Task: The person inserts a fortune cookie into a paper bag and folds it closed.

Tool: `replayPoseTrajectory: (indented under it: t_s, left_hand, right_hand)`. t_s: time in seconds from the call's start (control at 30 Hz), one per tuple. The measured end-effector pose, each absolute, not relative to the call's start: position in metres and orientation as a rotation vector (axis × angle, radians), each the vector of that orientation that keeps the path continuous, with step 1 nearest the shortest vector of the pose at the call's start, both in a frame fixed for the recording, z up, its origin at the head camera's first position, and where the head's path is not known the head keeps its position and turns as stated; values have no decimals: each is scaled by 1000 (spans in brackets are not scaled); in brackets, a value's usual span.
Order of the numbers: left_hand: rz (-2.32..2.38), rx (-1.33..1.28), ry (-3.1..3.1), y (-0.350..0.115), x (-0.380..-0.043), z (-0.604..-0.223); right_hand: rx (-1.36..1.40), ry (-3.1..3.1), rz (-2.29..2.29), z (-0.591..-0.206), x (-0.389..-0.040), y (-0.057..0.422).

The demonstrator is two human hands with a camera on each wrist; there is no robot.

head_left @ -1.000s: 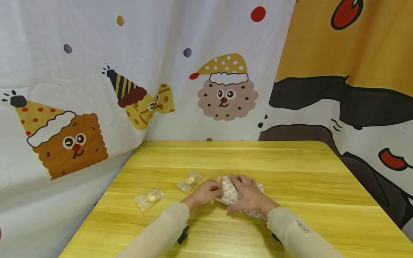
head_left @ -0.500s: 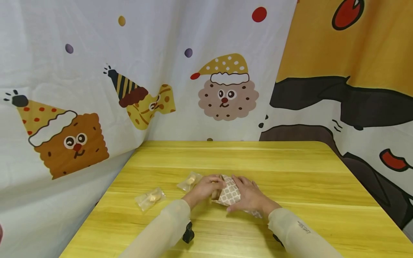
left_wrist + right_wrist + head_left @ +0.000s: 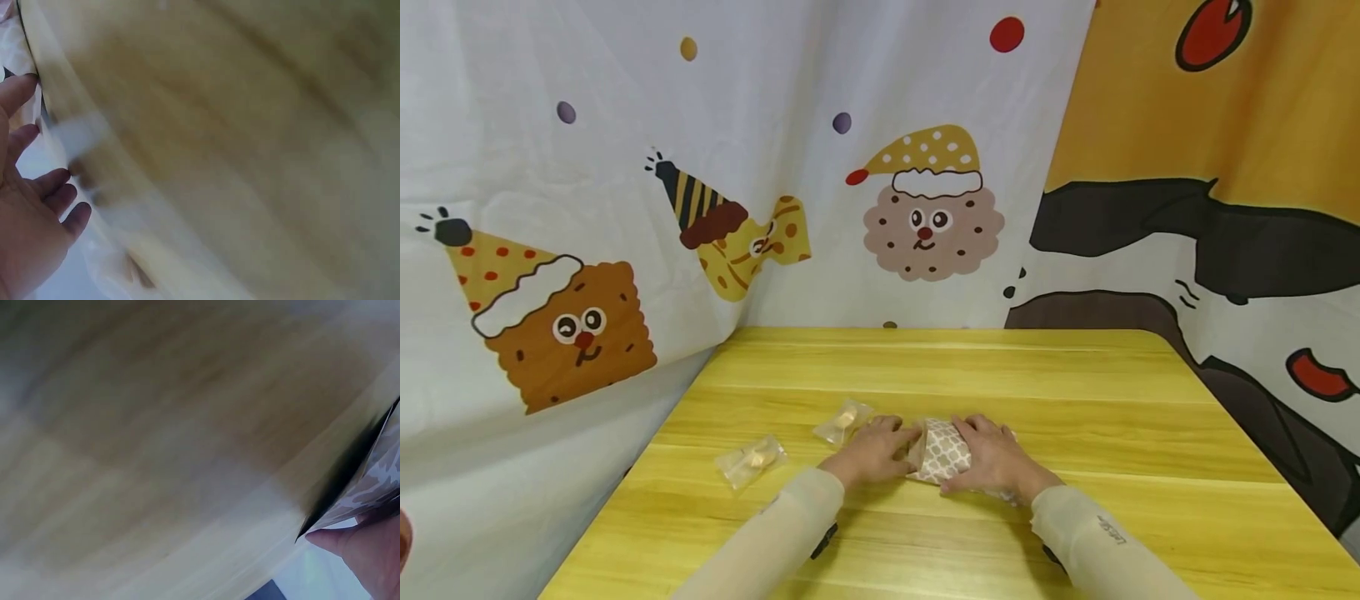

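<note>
A paper bag (image 3: 946,452) with a beige-and-white lattice print lies on the wooden table, its plain brown mouth turned left. My right hand (image 3: 997,460) holds it from the right, thumb on the near side and fingers over the far side. At the mouth is my left hand (image 3: 871,451), its fingertips right by the brown edge; what is inside the bag is hidden. In the left wrist view the fingers (image 3: 50,182) are spread and relaxed. The right wrist view catches my thumb (image 3: 328,539) against the printed paper.
Two clear packets, a nearer packet (image 3: 751,461) and a farther packet (image 3: 844,420), each with a small golden-tan piece inside, lie left of the bag. Behind the wooden table (image 3: 1075,375) hangs a curtain (image 3: 917,75) with cartoon prints.
My left hand has drawn down and out from the bag's mouth, where its fingers were half a second ago. Bag and right hand have shifted slightly right, and the mouth gapes less.
</note>
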State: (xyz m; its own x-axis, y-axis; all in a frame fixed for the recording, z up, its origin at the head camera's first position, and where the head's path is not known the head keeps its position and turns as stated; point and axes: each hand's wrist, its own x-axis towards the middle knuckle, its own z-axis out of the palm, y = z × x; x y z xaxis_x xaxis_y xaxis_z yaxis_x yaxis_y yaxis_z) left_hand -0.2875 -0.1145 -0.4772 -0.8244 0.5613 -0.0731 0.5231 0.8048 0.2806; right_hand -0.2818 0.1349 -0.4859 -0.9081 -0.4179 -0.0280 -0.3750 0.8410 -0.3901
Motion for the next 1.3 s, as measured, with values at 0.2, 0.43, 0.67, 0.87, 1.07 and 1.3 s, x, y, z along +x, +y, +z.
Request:
replayPoseTrajectory:
  t_s: [0.2,0.43,0.67,0.87,1.07,1.3]
  left_hand:
    - [407,812,2770,-121,-289,-475]
    - [500,824,2771,-127,-287,-476]
    - [851,737,2915,-155,-285,-472]
    - [1005,504,3077,-189,-288,-467]
    - [826,318,2987,-214,-296,-460]
    - [768,272,2886,-228,-308,-460]
  right_hand:
    - [-626,2904,-568,-487,-282,137]
    - [-634,2901,-590,-489,-280,139]
    - [-633,2901,-580,-491,-279,139]
    - [-636,2909,-556,-489,-281,140]
    - [-627,2882,-550,-488,-281,139]
    - [-634,2880,-545,-486,-282,135]
